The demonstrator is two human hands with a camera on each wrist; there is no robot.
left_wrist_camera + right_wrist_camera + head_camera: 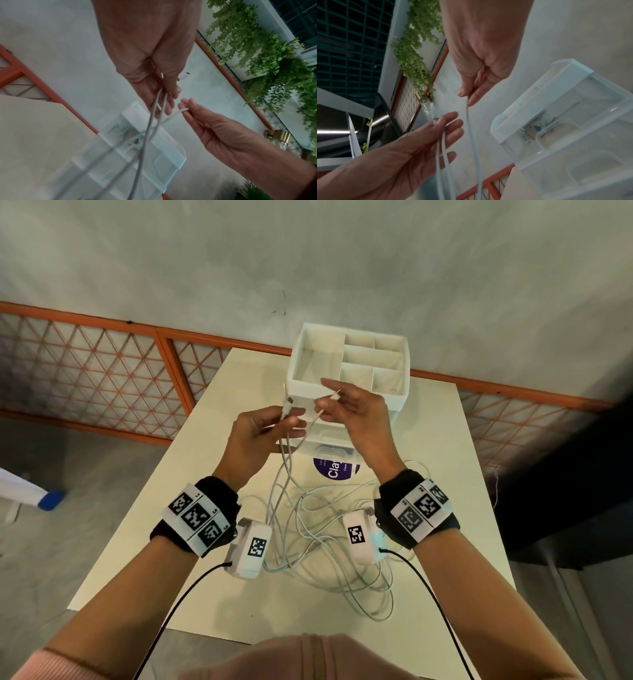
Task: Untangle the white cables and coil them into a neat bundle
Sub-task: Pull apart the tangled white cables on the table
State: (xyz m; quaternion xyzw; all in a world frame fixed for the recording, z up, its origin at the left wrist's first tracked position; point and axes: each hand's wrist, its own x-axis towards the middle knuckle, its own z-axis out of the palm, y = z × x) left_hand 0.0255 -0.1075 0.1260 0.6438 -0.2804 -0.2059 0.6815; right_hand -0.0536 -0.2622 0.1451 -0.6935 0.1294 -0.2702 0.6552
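A tangle of white cables lies loose on the cream table between my wrists. My left hand is raised above it and grips two cable ends side by side, connectors pointing up. In the left wrist view the two strands run out from under the thumb. My right hand pinches a third cable end between thumb and fingers, a short gap right of the left hand. That strand hangs down toward the tangle.
A white compartmented organizer stands on a clear drawer unit just behind my hands. A tub with a purple label sits in front of it. An orange lattice fence runs behind the table. Black wrist-camera leads trail off the near edge.
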